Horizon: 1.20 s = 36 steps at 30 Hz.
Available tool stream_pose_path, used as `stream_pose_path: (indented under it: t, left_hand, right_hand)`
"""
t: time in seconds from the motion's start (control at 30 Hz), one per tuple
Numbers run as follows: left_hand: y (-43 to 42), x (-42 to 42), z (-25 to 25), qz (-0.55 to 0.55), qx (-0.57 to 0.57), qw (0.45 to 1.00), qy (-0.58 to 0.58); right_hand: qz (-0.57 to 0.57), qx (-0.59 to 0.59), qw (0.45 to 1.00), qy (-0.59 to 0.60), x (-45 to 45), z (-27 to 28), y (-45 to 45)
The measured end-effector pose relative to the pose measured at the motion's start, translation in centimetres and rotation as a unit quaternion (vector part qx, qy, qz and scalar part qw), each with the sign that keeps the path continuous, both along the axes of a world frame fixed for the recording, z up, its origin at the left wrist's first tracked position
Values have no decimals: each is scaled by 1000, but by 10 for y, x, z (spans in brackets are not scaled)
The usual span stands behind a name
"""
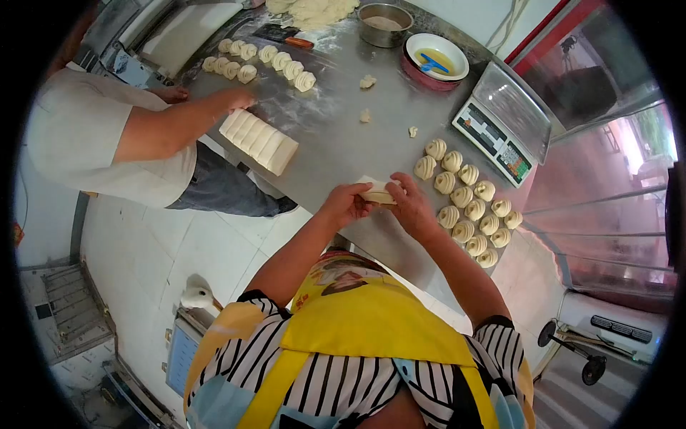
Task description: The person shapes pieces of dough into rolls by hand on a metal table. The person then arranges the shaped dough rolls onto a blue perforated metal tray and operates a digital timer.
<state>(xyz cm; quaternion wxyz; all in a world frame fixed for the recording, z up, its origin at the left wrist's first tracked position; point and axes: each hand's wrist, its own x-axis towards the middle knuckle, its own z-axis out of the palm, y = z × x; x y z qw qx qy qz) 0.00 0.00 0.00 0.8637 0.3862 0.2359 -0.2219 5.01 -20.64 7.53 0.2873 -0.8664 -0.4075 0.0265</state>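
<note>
Just below the centre of the frame, a pale strip of dough [379, 191] is held over the near edge of the desk [325, 132]. The left hand [349, 204] pinches one end and the right hand [412, 206] curls its fingers over the other, probably so that the soft strip does not sag. To their right, coiled dough pieces [462, 196] sit in rows within easy reach, mostly with small gaps, likely to keep them from sticking. Beyond them, at upper right, stands a scale [493, 139]. At left, another person's hand [241, 99] is at the far end of a lined dough block [259, 141]; whether it grips, I cannot tell. Flour [275, 106] whitens the desk toward the upper left, presumably against sticking. At top, a white bowl [461, 58] has a blue tool [433, 62] lying in its yellow contents, perhaps to coat it.
</note>
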Motion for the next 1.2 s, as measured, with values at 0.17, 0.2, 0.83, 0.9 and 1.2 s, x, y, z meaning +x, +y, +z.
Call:
stream_pose_path:
  t: [0.17, 0.2, 0.83, 0.9, 1.2]
  left_hand:
    - [-36, -16, 51, -68, 545, 806, -221]
    - [-37, -13, 42, -20, 594, 742, -310]
    - [-55, -20, 37, -132, 531, 727, -415]
    - [-57, -20, 34, -92, 526, 730, -426]
    - [-63, -1, 18, -70, 369, 881, -288]
  right_hand:
    - [-168, -87, 928, 322, -11, 6, -7]
    - [-197, 43, 851, 485, -12, -8, -10]
    - [-229, 157, 771, 573, 16, -31, -16]
    - [-246, 234, 630, 698, 7, -49, -15]
    - [-280, 241, 517, 772, -8, -57, -28]
